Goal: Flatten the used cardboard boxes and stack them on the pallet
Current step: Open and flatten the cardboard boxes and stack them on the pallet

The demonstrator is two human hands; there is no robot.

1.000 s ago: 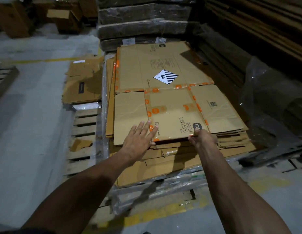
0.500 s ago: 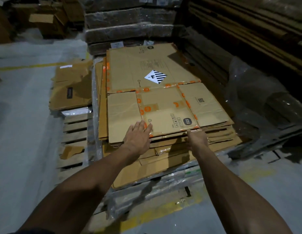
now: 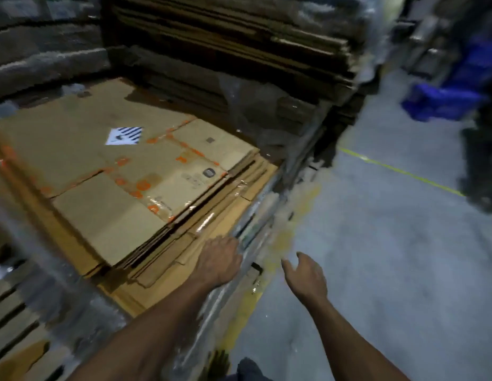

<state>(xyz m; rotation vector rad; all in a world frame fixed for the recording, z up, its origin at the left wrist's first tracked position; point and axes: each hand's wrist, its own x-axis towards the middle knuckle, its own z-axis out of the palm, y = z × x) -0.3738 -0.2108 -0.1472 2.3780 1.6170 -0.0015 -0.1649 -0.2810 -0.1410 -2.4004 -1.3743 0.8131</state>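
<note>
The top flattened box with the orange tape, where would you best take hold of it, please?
Probably by the near edge of the top flattened box, coming from the aisle side: that edge overhangs the sheets below, leaving a gap for fingers. The left hand is nearest.

Flattened boxes [image 3: 134,188] on wooden pallet [image 3: 11,320]

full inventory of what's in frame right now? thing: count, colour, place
flattened cardboard boxes: one stack, count unclear, brown with orange tape, centre-left on the pallet
diamond label: one, white with black stripes, on the far top sheet
plastic wrap: clear, loose, behind and along the stack's right edge
wooden pallet: slats show bottom left
tall cardboard stacks: dark brown, behind
floor line: yellow, right on grey floor
blue items: blurred, far right
left hand: one, at the stack's near corner
right hand: one, empty, over the floor
</note>
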